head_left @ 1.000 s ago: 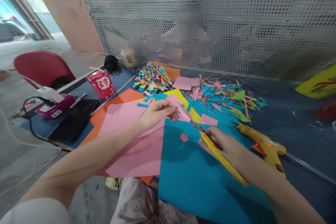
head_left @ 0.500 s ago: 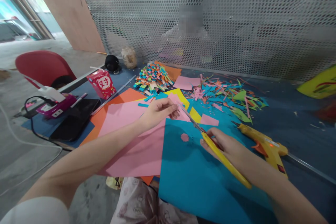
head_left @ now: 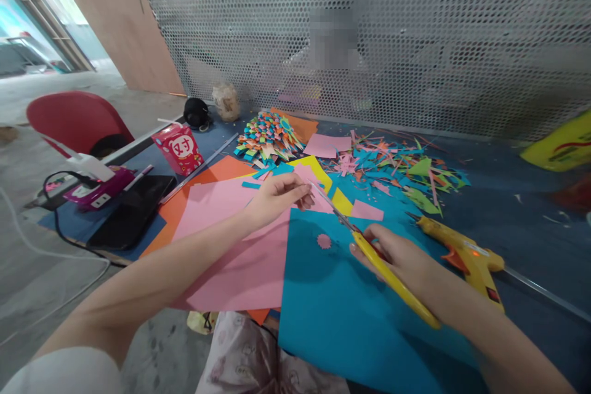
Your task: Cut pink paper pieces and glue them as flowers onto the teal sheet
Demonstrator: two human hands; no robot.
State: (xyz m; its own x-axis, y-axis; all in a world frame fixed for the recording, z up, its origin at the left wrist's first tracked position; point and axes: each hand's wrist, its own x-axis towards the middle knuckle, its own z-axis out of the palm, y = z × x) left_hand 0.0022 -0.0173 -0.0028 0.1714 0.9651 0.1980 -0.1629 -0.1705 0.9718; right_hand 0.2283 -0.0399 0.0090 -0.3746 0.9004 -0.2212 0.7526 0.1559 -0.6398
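Note:
My right hand (head_left: 392, 255) is closed around the yellow handles of a pair of scissors (head_left: 392, 277), whose metal blades point up and left. The blade tips reach the fingers of my left hand (head_left: 284, 197), which is closed in a pinch. What those fingertips hold is too small and too hidden to make out. Below them a small pink paper disc with a jagged edge (head_left: 324, 241) lies on a large blue sheet (head_left: 332, 314). Under my left wrist is a large pink sheet (head_left: 231, 271). Smaller pink and yellow pieces (head_left: 342, 202) lie behind my hands.
A yellow glue gun (head_left: 466, 252) with a lit light lies at right. Colourful paper scraps (head_left: 397, 166) and a pile of folded strips (head_left: 268, 138) sit at the back. A phone (head_left: 133, 209), purple power strip (head_left: 99, 188) and red drink carton (head_left: 178, 148) are at left.
Almost nothing differs. Both hands and the scissors hold nearly the same pose, and the whole view has shifted very slightly.

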